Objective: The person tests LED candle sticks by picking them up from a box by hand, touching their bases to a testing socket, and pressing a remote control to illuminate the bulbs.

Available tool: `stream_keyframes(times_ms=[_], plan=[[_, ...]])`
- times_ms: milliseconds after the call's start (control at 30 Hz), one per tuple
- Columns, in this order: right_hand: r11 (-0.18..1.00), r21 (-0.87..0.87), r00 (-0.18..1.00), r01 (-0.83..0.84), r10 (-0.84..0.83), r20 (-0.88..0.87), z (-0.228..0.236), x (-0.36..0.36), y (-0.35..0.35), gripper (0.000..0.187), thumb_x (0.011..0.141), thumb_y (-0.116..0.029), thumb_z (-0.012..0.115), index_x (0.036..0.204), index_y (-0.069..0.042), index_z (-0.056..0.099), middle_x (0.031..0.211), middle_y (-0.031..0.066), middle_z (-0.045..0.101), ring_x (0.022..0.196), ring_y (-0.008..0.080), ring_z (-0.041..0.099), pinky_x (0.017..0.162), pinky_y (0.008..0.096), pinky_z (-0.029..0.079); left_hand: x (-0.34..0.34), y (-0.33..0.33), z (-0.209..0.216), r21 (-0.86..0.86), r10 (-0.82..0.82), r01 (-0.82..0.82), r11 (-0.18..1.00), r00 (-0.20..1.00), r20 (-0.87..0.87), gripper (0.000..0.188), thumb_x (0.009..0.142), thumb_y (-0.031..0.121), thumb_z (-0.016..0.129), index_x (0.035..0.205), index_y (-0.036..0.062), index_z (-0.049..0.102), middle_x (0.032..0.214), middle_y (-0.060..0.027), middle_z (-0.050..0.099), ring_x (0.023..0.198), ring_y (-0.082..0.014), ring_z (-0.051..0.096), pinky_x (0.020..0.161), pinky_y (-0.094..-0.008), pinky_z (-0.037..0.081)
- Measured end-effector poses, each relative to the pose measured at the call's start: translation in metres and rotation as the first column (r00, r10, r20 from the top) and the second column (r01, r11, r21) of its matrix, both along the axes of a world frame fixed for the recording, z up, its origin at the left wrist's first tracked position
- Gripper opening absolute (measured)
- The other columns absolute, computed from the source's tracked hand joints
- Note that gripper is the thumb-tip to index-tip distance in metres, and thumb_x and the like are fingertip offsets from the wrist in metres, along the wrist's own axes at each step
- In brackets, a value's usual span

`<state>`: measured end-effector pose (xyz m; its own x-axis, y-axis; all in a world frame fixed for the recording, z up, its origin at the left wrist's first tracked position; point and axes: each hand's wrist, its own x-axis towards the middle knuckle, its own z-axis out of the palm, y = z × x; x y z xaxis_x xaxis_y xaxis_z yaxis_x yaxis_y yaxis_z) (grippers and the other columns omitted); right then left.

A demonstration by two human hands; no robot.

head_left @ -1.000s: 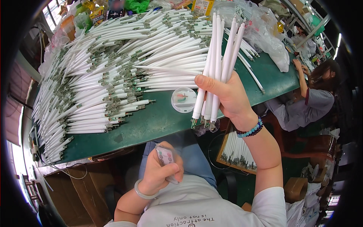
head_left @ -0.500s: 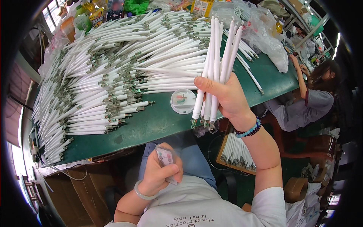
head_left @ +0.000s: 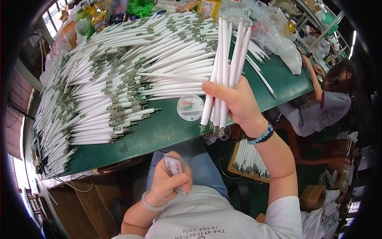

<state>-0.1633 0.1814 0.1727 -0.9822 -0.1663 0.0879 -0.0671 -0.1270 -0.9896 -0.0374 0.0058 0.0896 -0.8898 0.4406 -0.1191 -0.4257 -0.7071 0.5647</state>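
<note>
The right hand wraps a fanned bunch of tubes; one could slip out if the thumb's hold loosens. The left hand grips a remote; thumb pressure might trigger a key. Beyond both, a pile loads the green tabletop; a co-worker sits rightward.
</note>
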Motion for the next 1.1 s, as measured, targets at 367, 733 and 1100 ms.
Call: stream_keyframes(times_ms=[367, 733, 1100], plan=[[0.999, 0.031, 0.999, -0.043, 0.043, -0.011, 0.001, 0.006, -0.005, 0.023, 0.068, -0.015, 0.07, 0.076, 0.001, 0.055, 0.065, 0.0053, 0.055, 0.055, 0.0098, 0.054, 0.048, 0.023, 0.044, -0.007, -0.003, 0.006, -0.237, 0.099, -0.152, 0.959, 0.97, -0.224, 0.029, 0.065, -0.007, 0.061, 0.082, 0.0031, 0.039, 0.066, -0.0128, 0.055, 0.055, -0.0174, 0.055, 0.049, -0.0256, 0.046], [0.918, 0.243, 0.945, -0.313, 0.274, 0.179, 0.009, 0.014, -0.02, 0.023, 0.069, -0.016, 0.069, 0.079, -0.001, 0.056, 0.066, 0.0027, 0.054, 0.055, 0.0074, 0.05, 0.049, 0.0205, 0.04, -0.057, -0.017, 0.033, 0.058, -0.436, -0.865, 0.499, -0.308, -0.846, 0.024, 0.06, 0.002, 0.059, 0.081, 0.0037, 0.046, 0.08, -0.0113, 0.058, 0.054, -0.017, 0.05, 0.046, -0.0236, 0.044], [0.882, 0.333, 0.94, -0.334, 0.283, 0.191, 0.007, 0.013, -0.026, 0.028, 0.063, -0.018, 0.07, 0.074, 0.004, 0.056, 0.066, 0.0099, 0.057, 0.057, 0.0146, 0.054, 0.051, 0.0281, 0.043, -0.069, -0.017, 0.054, 0.091, -0.466, -0.752, 0.653, -0.493, -0.734, 0.02, 0.056, 0.0, 0.056, 0.073, 0.0043, 0.046, 0.074, -0.0112, 0.056, 0.052, -0.0168, 0.047, 0.047, -0.0232, 0.043]])
